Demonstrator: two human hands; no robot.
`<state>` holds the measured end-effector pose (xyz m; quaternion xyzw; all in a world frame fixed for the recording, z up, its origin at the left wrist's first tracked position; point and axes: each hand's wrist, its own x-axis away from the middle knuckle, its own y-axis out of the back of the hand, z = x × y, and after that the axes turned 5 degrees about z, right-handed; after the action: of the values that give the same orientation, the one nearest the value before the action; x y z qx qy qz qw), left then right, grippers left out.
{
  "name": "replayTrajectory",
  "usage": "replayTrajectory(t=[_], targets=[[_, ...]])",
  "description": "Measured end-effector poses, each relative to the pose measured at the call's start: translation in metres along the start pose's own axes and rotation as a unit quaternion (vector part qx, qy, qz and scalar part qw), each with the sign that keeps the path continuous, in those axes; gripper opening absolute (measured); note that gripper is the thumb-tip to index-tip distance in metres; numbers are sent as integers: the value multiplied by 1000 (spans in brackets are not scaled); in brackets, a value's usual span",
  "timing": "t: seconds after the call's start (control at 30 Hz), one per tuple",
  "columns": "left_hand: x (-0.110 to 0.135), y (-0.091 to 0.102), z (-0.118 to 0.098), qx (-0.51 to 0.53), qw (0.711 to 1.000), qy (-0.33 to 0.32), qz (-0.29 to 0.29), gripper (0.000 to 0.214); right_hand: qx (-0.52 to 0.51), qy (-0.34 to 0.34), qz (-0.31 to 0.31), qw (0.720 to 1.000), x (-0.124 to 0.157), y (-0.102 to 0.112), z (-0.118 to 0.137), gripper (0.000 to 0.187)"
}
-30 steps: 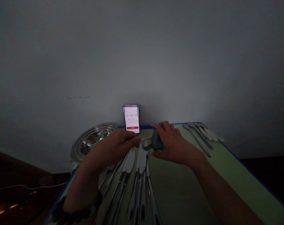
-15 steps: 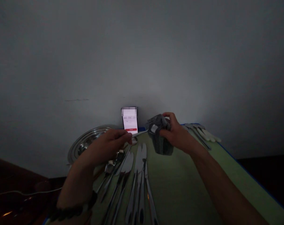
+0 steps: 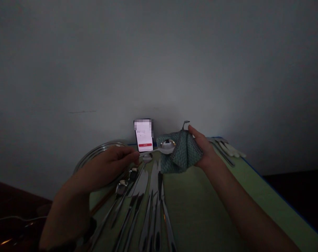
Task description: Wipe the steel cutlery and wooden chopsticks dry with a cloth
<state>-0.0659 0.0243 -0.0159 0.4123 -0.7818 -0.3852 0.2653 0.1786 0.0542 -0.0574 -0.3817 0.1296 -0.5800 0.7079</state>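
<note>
Fingers (image 3: 130,156) of the left hand (image 3: 106,168) pinch the handle of the shiny steel spoon (image 3: 167,146).
Right hand (image 3: 205,151) clasps the teal checked cloth (image 3: 184,155) at the bowl; holding the handle steady would likely help the wiping.

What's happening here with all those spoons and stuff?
A person sits at a green table in a dim room. Their left hand holds a spoon by its handle, with the bowl end lifted up against a teal cloth held in their right hand. Under the hands a row of cutlery lies on the table, and a few more pieces lie at the far right. A metal dish sits at the left, and a lit phone leans on the wall.
</note>
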Motion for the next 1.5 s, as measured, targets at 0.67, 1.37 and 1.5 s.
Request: replayTrajectory(t=[0.67, 1.37, 1.5], targets=[[-12, -7, -7, -20, 999, 45, -18, 38, 41, -45, 155, 986, 1, -12, -32, 11], [-13, -10, -4, -16, 998, 58, -15, 38, 102, 9, 86, 991, -6, -17, -54, 30], [-13, -10, -3, -24, 998, 57, -9, 38, 99, -14, 87, 991, -8, -13, -52, 24]])
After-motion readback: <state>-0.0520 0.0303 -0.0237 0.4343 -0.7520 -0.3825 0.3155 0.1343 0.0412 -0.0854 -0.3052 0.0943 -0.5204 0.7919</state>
